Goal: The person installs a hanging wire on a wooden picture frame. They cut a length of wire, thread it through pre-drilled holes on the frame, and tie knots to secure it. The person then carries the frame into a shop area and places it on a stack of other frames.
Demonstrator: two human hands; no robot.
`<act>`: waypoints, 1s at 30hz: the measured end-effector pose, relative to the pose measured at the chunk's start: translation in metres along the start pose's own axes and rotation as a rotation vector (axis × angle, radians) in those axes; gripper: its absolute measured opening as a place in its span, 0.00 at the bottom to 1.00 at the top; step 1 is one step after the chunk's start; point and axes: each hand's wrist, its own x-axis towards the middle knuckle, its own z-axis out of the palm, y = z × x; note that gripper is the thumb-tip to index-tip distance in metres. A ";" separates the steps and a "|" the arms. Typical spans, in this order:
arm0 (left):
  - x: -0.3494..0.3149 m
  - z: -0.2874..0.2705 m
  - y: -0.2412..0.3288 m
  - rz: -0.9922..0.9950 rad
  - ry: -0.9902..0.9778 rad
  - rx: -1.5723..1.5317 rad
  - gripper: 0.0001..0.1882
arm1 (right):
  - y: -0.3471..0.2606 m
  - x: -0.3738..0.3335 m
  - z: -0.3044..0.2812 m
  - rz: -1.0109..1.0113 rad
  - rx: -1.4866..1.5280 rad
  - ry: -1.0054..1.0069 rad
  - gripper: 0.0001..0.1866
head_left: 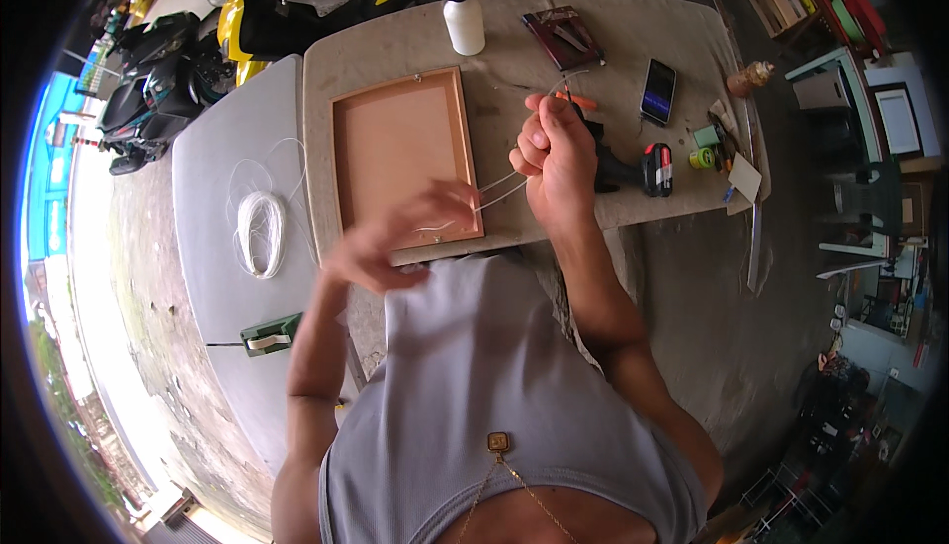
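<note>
My right hand (559,154) is raised over the table, its fingers closed on a thin white cord (506,194). A short end of the cord curls out above that fist, and two strands run from it toward my left hand (395,238). My left hand is smeared by motion over the near edge of a wooden frame (471,149), and its hold on the cord cannot be made out. The frame lies flat with a brown panel inside and small metal fittings on its far and near sides. Part of the near side is hidden by my left hand.
A coil of white cord (261,236) and a green tool (269,336) lie on the grey table at left. Beyond my right hand are a cordless drill (656,170), a phone (658,91), a dark red case (563,38) and a white spray bottle (465,28).
</note>
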 end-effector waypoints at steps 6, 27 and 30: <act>-0.010 -0.068 -0.004 -0.375 0.539 0.475 0.17 | 0.024 -0.002 0.019 0.058 -0.039 -0.069 0.09; 0.024 -0.058 -0.111 -0.555 0.529 -0.416 0.06 | 0.092 0.063 0.030 0.078 -0.577 -0.117 0.10; 0.027 -0.059 -0.128 -0.550 0.560 -0.628 0.06 | 0.099 0.083 0.029 0.070 -0.586 -0.039 0.11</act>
